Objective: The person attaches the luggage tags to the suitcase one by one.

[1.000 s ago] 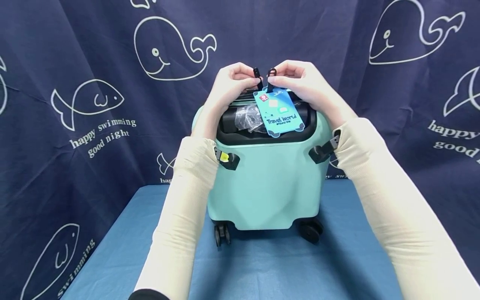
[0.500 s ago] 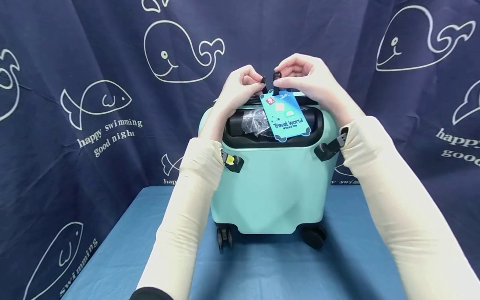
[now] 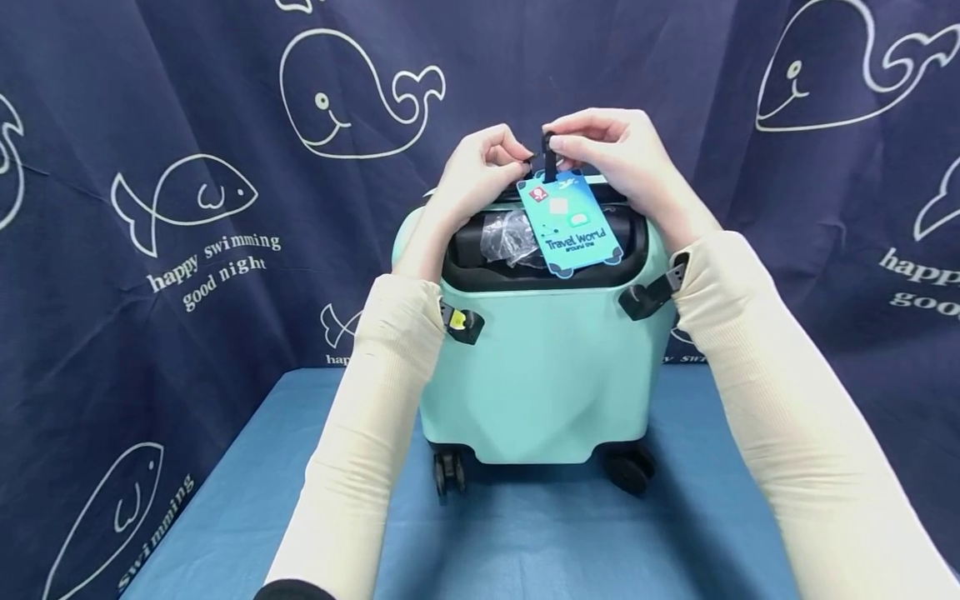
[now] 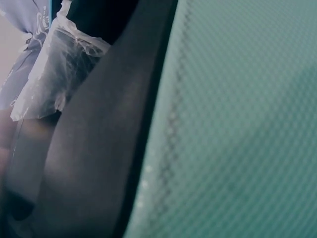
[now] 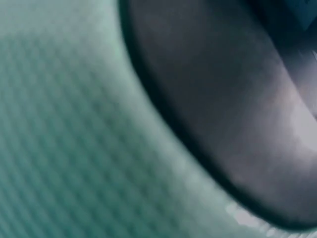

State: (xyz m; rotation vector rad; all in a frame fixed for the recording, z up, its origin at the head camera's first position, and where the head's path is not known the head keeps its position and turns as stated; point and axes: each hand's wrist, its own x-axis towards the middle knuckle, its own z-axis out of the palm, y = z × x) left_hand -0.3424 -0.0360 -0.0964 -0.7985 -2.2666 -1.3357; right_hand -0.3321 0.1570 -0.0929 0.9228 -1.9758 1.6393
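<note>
A mint-green suitcase point(image 3: 540, 375) stands upright on its wheels, with a black recess at the top of the side towards me. Over that recess hangs a blue luggage tag point(image 3: 573, 229) printed "Travel World". My right hand point(image 3: 626, 158) pinches one end of the tag's black strap point(image 3: 550, 158) between thumb and fingertips, above the tag. Just to the left, my left hand point(image 3: 480, 175) pinches the strap's other short black end, mostly hidden by the fingers. Both sets of fingertips are close together over the suitcase top. Neither wrist view shows fingers clearly.
Crumpled clear plastic point(image 4: 59, 64) wraps a part inside the recess, left of the tag. The suitcase's textured shell point(image 5: 64, 139) fills much of both wrist views. A blue cloth point(image 3: 510, 542) covers the table, and a navy whale-print curtain point(image 3: 225, 108) hangs behind.
My right hand has drawn its strap end upward, so a longer piece stands above the tag. Less of the left strap end shows past my left fingers. The whole view has shifted slightly.
</note>
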